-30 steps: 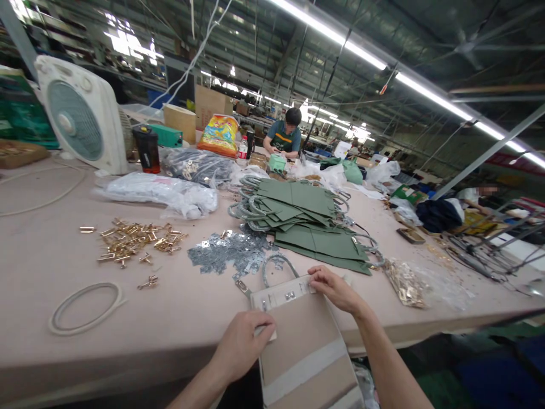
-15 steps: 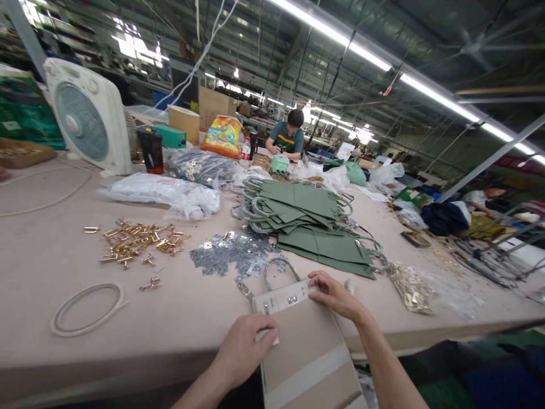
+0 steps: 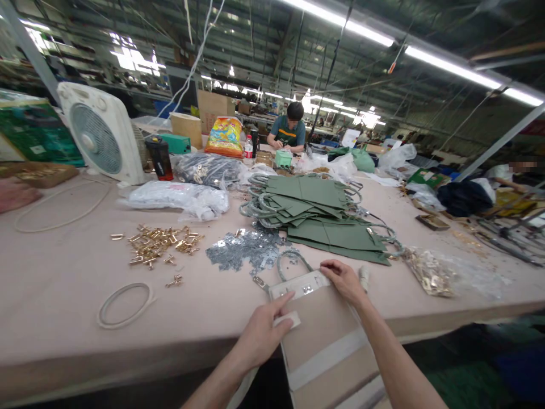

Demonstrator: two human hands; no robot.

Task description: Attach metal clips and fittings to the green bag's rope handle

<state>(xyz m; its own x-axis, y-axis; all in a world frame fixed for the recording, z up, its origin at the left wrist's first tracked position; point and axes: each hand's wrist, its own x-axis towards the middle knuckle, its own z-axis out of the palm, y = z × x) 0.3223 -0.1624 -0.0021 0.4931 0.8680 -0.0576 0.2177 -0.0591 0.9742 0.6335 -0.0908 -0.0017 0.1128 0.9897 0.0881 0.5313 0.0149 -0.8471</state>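
Note:
A beige panel [image 3: 323, 324] with a looped handle [image 3: 293, 255] at its top lies over the table's front edge. Small metal fittings [image 3: 307, 289] sit in its pale top strip. My left hand [image 3: 266, 329] is at the panel's left side, holding a small white piece [image 3: 293, 320] under the thumb, with the index finger stretched toward the strip. At the strip's right end, my right hand [image 3: 344, 278] grips the panel's top corner between thumb and fingers.
Green panels [image 3: 315, 216] with handles are stacked behind, beside grey metal plates [image 3: 244, 250] and gold fittings [image 3: 157, 244]. A tape roll [image 3: 125, 305] lies left, a fan [image 3: 100, 133] behind it. Another person's hand [image 3: 17, 194] is at far left; a person [image 3: 289, 130] sits opposite.
The view has shifted, so the scene sits further right. My left index finger has extended toward the fittings, and the white piece shows more. Another person's hand has come further into view at left.

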